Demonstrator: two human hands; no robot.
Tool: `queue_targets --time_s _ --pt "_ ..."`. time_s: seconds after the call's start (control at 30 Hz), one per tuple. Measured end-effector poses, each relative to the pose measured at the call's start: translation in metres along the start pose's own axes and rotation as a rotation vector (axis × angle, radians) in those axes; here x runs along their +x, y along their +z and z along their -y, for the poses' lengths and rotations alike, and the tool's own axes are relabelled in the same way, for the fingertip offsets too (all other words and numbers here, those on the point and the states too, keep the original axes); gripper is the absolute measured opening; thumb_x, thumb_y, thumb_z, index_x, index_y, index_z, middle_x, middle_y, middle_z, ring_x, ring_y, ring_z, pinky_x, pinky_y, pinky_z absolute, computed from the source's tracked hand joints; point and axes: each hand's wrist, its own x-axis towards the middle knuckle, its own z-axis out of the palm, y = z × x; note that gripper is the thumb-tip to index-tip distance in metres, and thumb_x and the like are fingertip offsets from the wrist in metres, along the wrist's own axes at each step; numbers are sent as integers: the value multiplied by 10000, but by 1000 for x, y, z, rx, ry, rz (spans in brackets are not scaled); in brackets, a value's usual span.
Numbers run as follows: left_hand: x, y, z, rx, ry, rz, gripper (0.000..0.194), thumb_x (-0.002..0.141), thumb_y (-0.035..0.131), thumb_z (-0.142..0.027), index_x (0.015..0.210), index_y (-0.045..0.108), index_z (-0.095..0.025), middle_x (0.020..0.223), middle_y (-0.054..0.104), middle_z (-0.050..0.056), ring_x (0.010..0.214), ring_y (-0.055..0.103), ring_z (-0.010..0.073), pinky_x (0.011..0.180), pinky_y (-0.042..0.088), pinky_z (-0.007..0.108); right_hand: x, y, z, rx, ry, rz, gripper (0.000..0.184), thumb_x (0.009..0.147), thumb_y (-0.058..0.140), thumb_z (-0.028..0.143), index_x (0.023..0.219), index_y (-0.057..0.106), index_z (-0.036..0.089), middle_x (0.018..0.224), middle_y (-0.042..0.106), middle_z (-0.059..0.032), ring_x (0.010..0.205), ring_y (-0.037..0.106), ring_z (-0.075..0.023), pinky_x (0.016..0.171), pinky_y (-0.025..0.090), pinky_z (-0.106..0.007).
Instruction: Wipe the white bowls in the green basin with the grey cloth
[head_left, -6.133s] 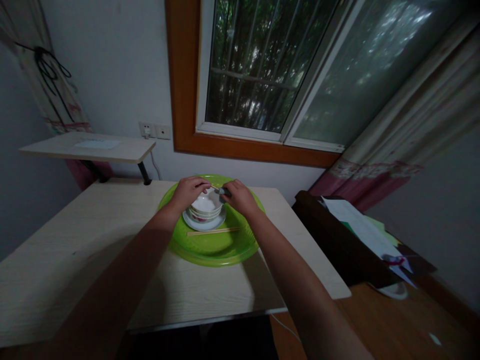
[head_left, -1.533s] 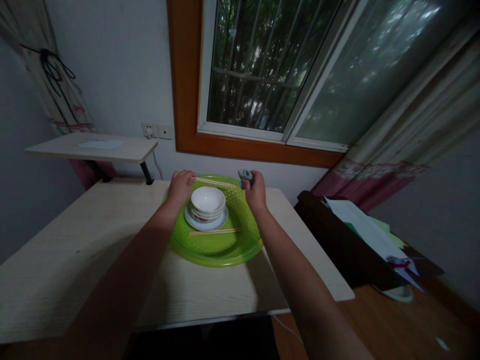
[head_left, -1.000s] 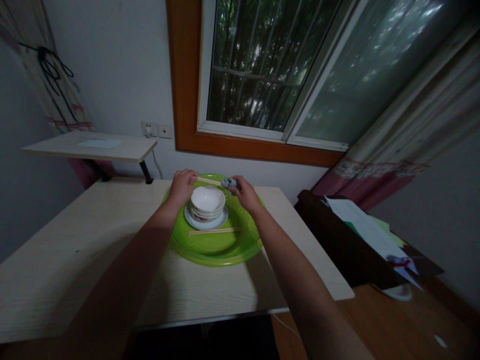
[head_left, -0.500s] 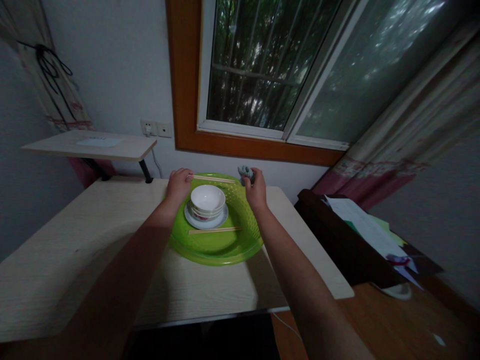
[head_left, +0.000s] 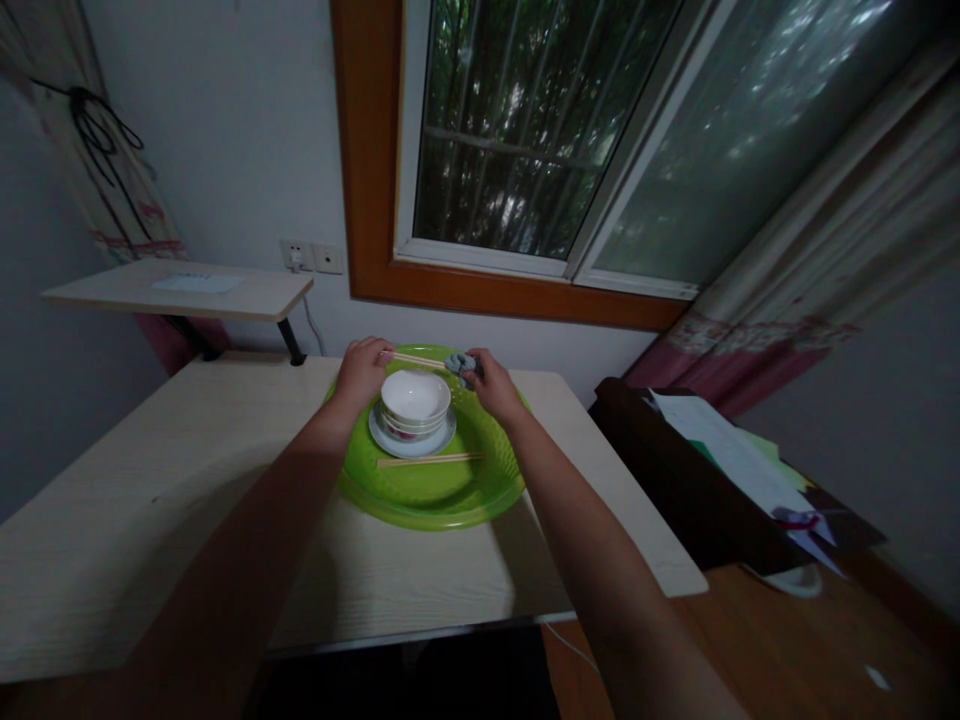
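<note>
Chopsticks [head_left: 420, 360], long axis crosswise just beyond the bowls [head_left: 415, 403]. Left hand [head_left: 361, 369], left of the bowls, pinches one end; right hand [head_left: 492, 386], to their right, grips cloth [head_left: 459, 365] covering the other.

Nothing legible — marks on white sheet [head_left: 198, 285] too small, blurred.

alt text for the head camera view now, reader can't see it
A person's left hand holds pale chopsticks over a green basket while the right hand holds a grey cloth at their other end. Inside, stacked white bowls stand on a plate, with more chopsticks in front. The basket sits on a table below a window.
</note>
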Motion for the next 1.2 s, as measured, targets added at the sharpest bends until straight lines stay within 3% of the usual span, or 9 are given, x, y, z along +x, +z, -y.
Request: queue_targets --time_s 0.2,0.37,0.47,0.63,0.7,1.03,1.2 --pt "2 -3 7 19 -50 -41 143 906 530 -212 879 669 -230 1030 752 104 1043 650 288 1025 492 461 3 -5 -11 1 50 -188 296 868 586 247 1163 577 258 1051 725 -85 968 653 -261 942 542 -434" --pt "2 -2 9 22 -58 -39 151 908 523 -214 881 671 -232 1022 751 100 1026 651 286 1026 498 469 4 -9 -11 7 66 -366 314 912 579 280 1223 560 240 1172 716 -131 1057 652 -286 1021 529 -491" --pt "2 2 8 20 -26 10 161 910 529 -214 878 686 -231 1015 751 102 1032 656 291 1033 496 473 4 -7 -3 34 -12 -305 340 928 584 294 1262 575 233 1265 698 -147 1134 651 -283 1054 522 -472" --pt "1 5 7 -14 50 31 203 946 514 -245 927 714 -216 1043 753 112 1061 660 296 1032 492 468 0 0 7 51 -70 14 346 904 648 330 1234 630 226 1194 735 -108 1071 674 -266 1002 544 -425" --pt "0 4 6 -14 53 25 205 954 514 -252 932 716 -221 1040 753 104 1066 659 292 1032 489 462 -1 1 7 44 -43 77 351 887 660 315 1226 633 230 1148 751 -86 1018 682 -256 956 556 -410" --pt "1 0 3 18 -32 31 180 931 544 -235 926 722 -217 1056 760 107 1083 658 299 1067 476 473 2 -1 -4 13 20 -74 295 893 592 285 1185 599 238 1080 744 -87 948 677 -259 910 556 -413" --pt "1 -4 6 25 -88 21 184 936 534 -231 949 716 -210 1103 759 116 1108 656 292 1053 482 438 3 -3 -13 32 45 -224 280 897 601 314 1170 584 254 1053 742 -97 948 663 -269 938 556 -448"
